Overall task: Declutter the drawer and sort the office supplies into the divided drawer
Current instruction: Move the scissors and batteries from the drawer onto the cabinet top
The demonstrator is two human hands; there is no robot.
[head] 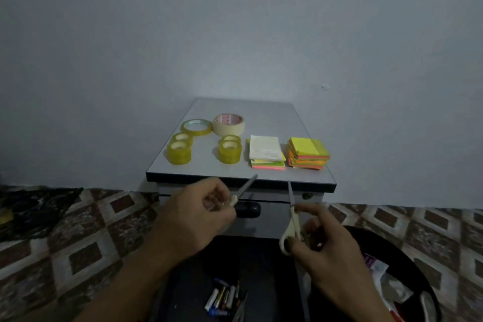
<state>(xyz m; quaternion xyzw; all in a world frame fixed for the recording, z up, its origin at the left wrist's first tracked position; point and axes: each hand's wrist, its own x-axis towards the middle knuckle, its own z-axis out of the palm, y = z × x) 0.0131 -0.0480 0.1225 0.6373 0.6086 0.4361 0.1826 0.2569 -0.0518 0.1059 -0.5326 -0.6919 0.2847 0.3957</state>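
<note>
My left hand [201,214] grips the cream handle of a pair of scissors [244,188], blades pointing up and right toward the cabinet top's front edge. My right hand [324,251] holds a second pair of cream-handled scissors [291,217] by the handle, blades pointing up. Both hover in front of the small grey cabinet [235,170]. On its top lie several yellow tape rolls [179,153], a masking tape roll [228,124] and two stacks of sticky notes [308,153]. Below, an open dark drawer [198,295] holds pens and markers [224,298].
A closed drawer front with a dark handle [247,210] sits under the cabinet top. A round dark bin [407,285] with crumpled wrappers stands at the lower right. Patterned floor tiles surround the cabinet, and a grey wall is behind it.
</note>
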